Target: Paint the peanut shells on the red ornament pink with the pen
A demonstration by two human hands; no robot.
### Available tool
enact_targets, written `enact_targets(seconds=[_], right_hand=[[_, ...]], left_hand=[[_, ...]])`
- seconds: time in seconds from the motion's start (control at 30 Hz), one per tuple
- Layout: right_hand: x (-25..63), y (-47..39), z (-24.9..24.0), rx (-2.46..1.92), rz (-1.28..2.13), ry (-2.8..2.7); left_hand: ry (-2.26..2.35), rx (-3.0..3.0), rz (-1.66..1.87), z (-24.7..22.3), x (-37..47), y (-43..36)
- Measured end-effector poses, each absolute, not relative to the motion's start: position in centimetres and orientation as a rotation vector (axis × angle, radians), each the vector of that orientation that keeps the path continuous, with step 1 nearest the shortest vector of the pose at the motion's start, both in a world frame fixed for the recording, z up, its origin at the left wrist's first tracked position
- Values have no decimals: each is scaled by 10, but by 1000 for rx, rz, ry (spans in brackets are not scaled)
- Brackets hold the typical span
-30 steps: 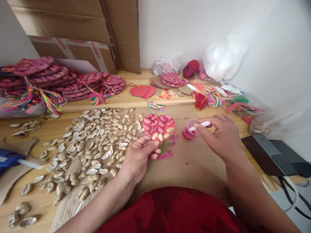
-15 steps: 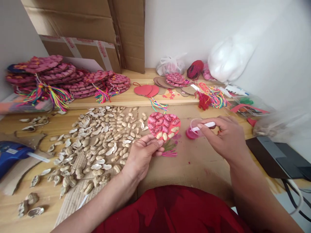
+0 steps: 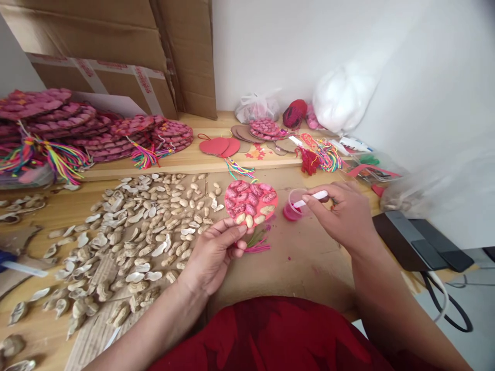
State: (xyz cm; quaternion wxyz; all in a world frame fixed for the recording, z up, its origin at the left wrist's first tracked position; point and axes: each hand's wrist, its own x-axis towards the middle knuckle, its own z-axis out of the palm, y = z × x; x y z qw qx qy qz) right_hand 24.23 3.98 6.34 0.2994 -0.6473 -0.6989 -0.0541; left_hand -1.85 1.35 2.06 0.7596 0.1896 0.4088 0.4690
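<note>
My left hand (image 3: 218,247) pinches the lower edge of a red heart-shaped card (image 3: 251,202) covered with peanut shells. Most of its shells are pink; several along the bottom and lower right are plain tan. A tassel with pink ends (image 3: 257,247) shows below the heart, partly behind my fingers. In my right hand (image 3: 340,214), a slim white-handled paintbrush (image 3: 317,196) is held between thumb and fingers. Its lower end is inside a small clear plastic cup (image 3: 300,192) with bright pink paint (image 3: 291,212) at the bottom; the bristles cannot be made out.
Loose peanut shells (image 3: 150,226) spread over cardboard on the left. A blue tool with a white stick (image 3: 19,266) is cut off at the left edge. Behind, a shelf holds stacked pink shell pieces (image 3: 131,136), red hearts (image 3: 220,147) and tassels (image 3: 328,154). A black device (image 3: 410,242) sits right.
The view has turned to the right, so everything appears shifted left and the blue tool is mostly out of frame. Both hands keep their holds, the brush still in the cup.
</note>
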Motion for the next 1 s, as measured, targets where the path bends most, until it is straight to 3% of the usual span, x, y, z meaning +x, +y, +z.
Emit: enact_targets(seconds=[0.8,1.0], right_hand=[[243,20,79,-1528,-275,-1780],[209,-2,90,-1300,-70,-1683]], left_hand=[[902,448,1080,21,-14,12],[967,501,1126,24,-11,11]])
